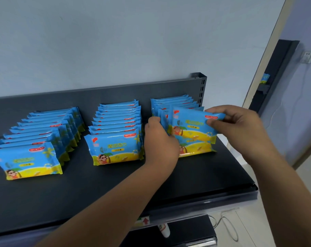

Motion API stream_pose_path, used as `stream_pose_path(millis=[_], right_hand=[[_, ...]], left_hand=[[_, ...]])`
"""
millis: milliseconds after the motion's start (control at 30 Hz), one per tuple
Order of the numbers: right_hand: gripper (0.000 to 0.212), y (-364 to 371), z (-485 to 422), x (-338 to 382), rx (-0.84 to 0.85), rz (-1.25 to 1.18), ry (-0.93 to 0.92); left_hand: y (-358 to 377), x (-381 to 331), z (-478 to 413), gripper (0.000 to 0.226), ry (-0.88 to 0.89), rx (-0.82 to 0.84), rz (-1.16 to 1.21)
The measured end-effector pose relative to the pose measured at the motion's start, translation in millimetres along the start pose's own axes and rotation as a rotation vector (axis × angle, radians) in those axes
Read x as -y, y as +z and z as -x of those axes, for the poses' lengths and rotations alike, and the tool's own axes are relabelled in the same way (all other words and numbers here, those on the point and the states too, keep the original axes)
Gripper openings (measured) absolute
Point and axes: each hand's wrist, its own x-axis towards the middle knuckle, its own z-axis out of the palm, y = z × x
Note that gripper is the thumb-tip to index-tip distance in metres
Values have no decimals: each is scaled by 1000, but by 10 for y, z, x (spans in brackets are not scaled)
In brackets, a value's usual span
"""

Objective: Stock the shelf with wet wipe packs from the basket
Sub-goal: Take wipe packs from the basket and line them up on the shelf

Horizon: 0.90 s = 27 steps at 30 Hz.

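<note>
Head view showed the wet wipe pack (pixel 190 125) above the front of the right row (pixel 174 102) on the shelf (pixel 97 193). The right hand (pixel 236 125) pinched its right end and the left hand (pixel 160 139) gripped its left end, holding it face-forward, probably to seat it squarely.

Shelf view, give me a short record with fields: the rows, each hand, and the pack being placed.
shelf: dark, holds three rows of wet wipe packs
left row: standing packs
middle row: standing packs
right row: being filled
held pack: upright at right row's front
left hand: grips its left end
right hand: pinches its top right corner
</note>
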Motion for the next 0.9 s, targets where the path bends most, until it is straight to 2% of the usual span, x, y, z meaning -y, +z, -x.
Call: stream_pose_path(millis=[67, 200, 367, 433, 633, 900], right_hand=[[25, 26, -60, -76, 53, 67, 20], [22, 27, -133, -167, 30, 100, 33], [25, 36, -126, -157, 33, 94, 8], [26, 22, -120, -144, 38, 76, 9], [22, -72, -120, -145, 49, 40, 32], [21, -151, -111, -188, 15, -98, 87]], left_hand=[[5, -3, 11, 44, -60, 67, -51], [-30, -46, 34, 39, -121, 126, -87], [-80, -116, 87, 80, -195, 305, -191], [-107, -147, 88, 86, -209, 350, -209], [-116, -198, 65, 89, -288, 376, -145], [-112, -209, -14, 66, -455, 352, -7]])
